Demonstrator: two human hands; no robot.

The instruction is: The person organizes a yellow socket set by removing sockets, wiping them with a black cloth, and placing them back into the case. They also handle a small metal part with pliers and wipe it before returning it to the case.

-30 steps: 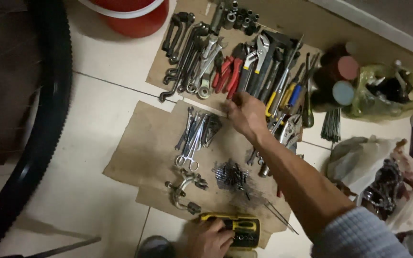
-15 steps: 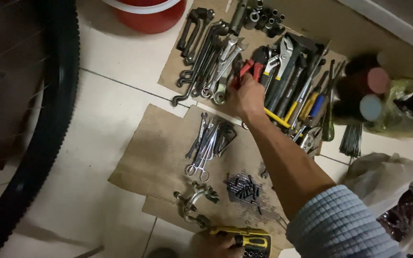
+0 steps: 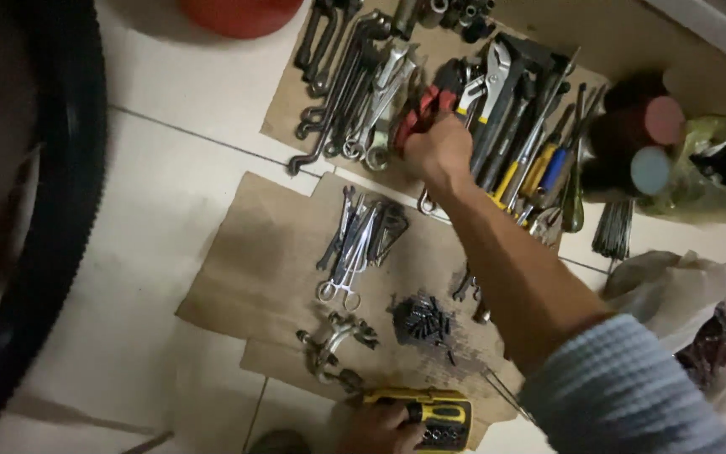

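My right hand (image 3: 440, 150) reaches across to the far cardboard sheet (image 3: 296, 109), fingers closed around the red-handled pliers (image 3: 418, 109) lying among the tools there. My left hand (image 3: 377, 426) sits at the bottom edge of the view and grips a yellow and black tool (image 3: 430, 414) resting on the near cardboard sheet (image 3: 254, 277). A bundle of small spanners (image 3: 355, 240) and a pile of small dark bits (image 3: 422, 319) lie between the two hands.
A bicycle tyre (image 3: 56, 227) curves down the left side. A red bucket (image 3: 237, 13) stands at the top. Long wrenches (image 3: 338, 76), screwdrivers (image 3: 539, 164), round can lids (image 3: 649, 143) and plastic bags (image 3: 674, 290) crowd the top and right.
My right hand has moved away from me, from the screwdrivers across to the red-handled pliers, and closed on them. My left hand has stayed on the yellow tool.
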